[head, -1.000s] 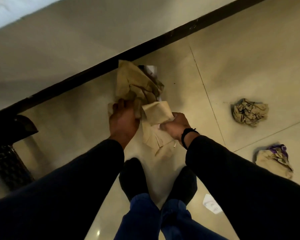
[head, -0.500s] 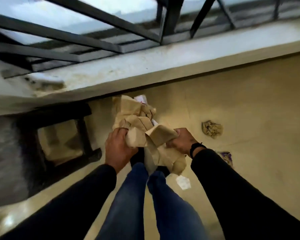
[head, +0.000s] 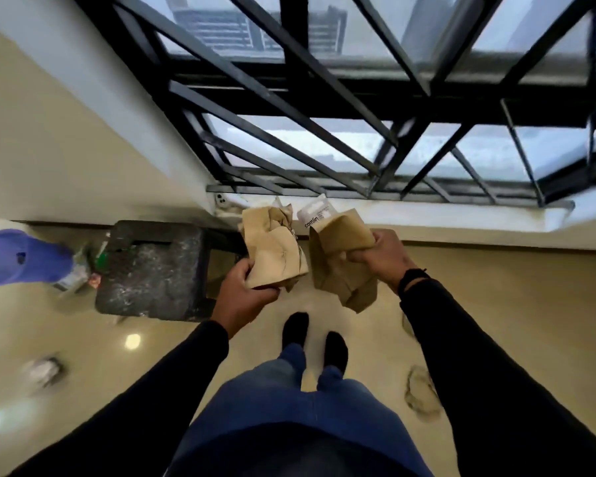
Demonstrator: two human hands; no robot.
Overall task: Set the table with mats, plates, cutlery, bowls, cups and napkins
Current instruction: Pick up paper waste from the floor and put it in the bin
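Two crumpled brown paper bags [head: 274,251], contents hidden, one gripped per hand [head: 245,294].

A glossy beige tiled floor [head: 496,287] carries everything. A dark, scuffed stool [head: 152,270] stands on it at the foot of the wall under the barred window. Just beside the stool's left edge lie a few small packets [head: 80,270], too blurred to identify. The person's two dark-socked feet [head: 315,339] stand mid-floor. A crumpled scrap [head: 422,395] lies right of them, and a blurred object [head: 45,371] lies well apart at far left.
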